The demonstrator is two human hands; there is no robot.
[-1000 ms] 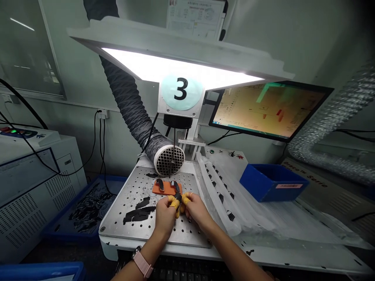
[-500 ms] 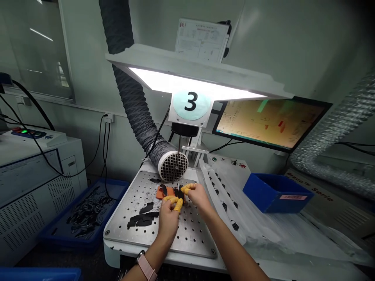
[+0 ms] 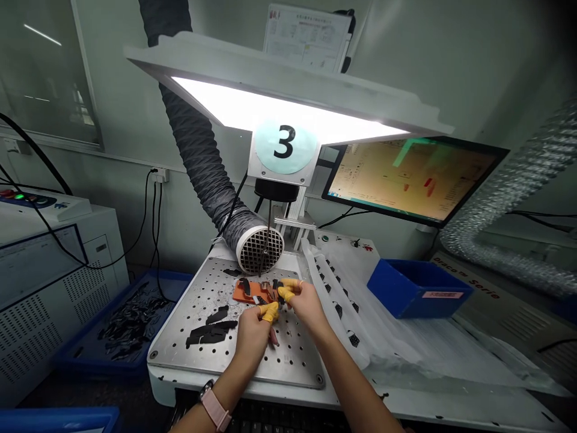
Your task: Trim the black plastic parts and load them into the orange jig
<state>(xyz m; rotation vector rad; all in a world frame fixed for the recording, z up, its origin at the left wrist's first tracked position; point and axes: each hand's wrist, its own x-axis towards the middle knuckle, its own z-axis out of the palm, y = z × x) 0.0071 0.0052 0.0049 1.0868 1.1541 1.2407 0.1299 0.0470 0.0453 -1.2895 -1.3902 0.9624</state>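
1. Left hand (image 3: 253, 332), over the middle of the plate (image 3: 295, 373): a second ago it met the right hand in front of the block; now the two are apart. Its fingertips are drawn together, but I cannot tell whether they grip anything.
2. Patterned piece (image 3: 262, 300): it now lies slantwise at the block's front edge, just beyond the left fingertips; a second ago a similar piece stood at the block's right end.
3. Right hand (image 3: 310, 305): its covered fingers pinch a black piece (image 3: 277, 284) narrowly over the block's right end.
4. Block (image 3: 238, 294), orange, toward the plate's far edge: its right part shows more bare fitting now, while the dark part at its left end stays put. This suggests one piece is being exchanged for another there, and that neither is settled.
5. Black strips (image 3: 211, 332), by the plate's left edge: unchanged, so apparently not involved.
6. Blue bin (image 3: 401, 304), toward the desk's right far corner: also unchanged.
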